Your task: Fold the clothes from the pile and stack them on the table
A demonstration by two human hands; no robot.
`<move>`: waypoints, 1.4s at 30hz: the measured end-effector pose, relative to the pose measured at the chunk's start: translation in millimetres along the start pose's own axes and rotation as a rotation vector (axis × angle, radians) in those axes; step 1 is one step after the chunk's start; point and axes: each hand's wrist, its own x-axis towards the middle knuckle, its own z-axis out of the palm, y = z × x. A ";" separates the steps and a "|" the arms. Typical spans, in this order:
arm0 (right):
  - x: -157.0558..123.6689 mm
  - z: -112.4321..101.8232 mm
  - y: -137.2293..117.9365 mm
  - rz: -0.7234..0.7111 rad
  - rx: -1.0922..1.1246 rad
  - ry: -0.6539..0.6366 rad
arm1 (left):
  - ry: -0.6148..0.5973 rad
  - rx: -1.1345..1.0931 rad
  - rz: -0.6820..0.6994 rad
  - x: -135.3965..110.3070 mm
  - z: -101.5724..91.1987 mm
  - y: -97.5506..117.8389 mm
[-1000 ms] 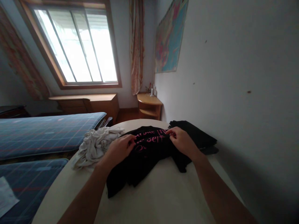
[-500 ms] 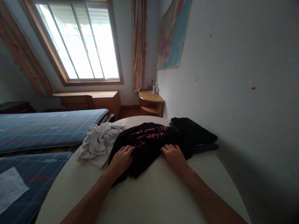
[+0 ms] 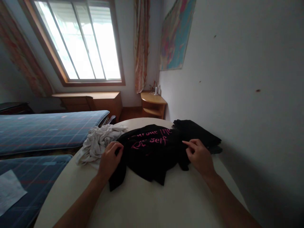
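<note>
A black shirt with pink lettering (image 3: 152,152) lies spread on a round white table (image 3: 154,202). My left hand (image 3: 109,160) is closed on the shirt's left edge, fingers curled round the cloth. On the shirt's right side my right hand (image 3: 199,156) pinches the fabric, index finger stretched forward. A crumpled white garment (image 3: 98,144) lies just left of the shirt, close to my left hand. A folded black garment (image 3: 198,134) sits behind my right hand, by the wall.
Two beds with blue plaid covers (image 3: 47,129) stand to the left, with a white paper (image 3: 9,190) on the nearer one. A wooden desk (image 3: 95,99) lies under the window and a corner shelf (image 3: 152,104) beyond the table. The wall runs along the right.
Both hands have moved apart from the shirt's near edge to its left and right sides, and the shirt now lies wider and flatter with its lettering more exposed.
</note>
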 end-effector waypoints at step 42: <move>-5.3 6.3 -16.9 -0.349 0.112 0.077 | -0.557 0.047 0.427 -8.6 -2.0 8.4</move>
